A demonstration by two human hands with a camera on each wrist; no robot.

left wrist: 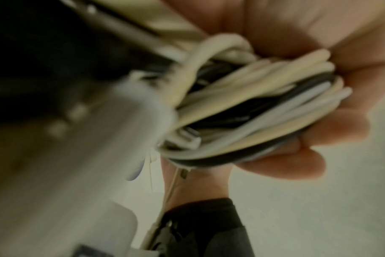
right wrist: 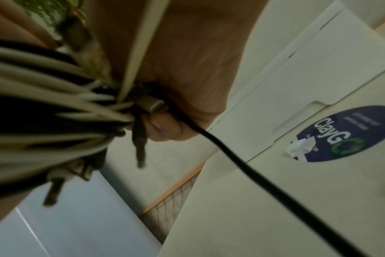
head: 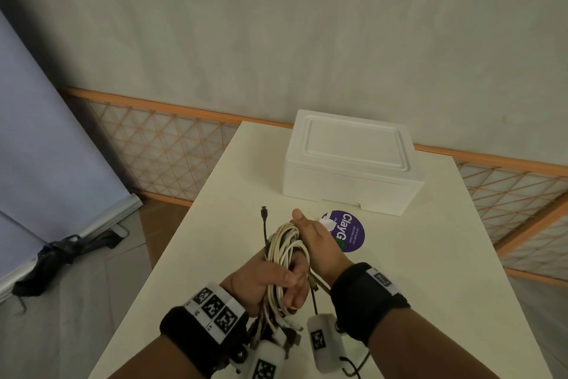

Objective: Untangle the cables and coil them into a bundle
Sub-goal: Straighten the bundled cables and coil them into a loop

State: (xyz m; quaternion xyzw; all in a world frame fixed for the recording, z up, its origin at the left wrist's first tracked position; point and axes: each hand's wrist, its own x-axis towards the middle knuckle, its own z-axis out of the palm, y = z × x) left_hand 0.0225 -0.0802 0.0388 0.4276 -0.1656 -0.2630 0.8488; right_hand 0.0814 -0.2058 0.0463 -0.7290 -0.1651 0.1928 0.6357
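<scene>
Both hands are wrapped around the cable bundle (head: 284, 251) above the bench (head: 399, 271); left hand (head: 264, 283) fingers (left wrist: 332, 128) curled round it, right hand (head: 319, 243) apparently likewise.

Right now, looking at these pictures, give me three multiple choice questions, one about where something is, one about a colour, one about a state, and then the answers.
1. Where does the white foam box stand?
A. On the floor by the mesh fence
B. On the table, at its far end
C. In the person's left hand

2. What colour is the round sticker on the table?
A. Dark purple-blue with white lettering
B. Plain red
C. Plain yellow

3. What is the left hand doing?
A. Resting flat on the table
B. Hanging idle off the table edge
C. Gripping the cable bundle

Answers: B, the head view shows the box on the tabletop near the wall. A, white letters on the dark disc show in the head and right wrist views. C, its fingers curl round the coiled cables, and the right hand is at the loops too.
</scene>
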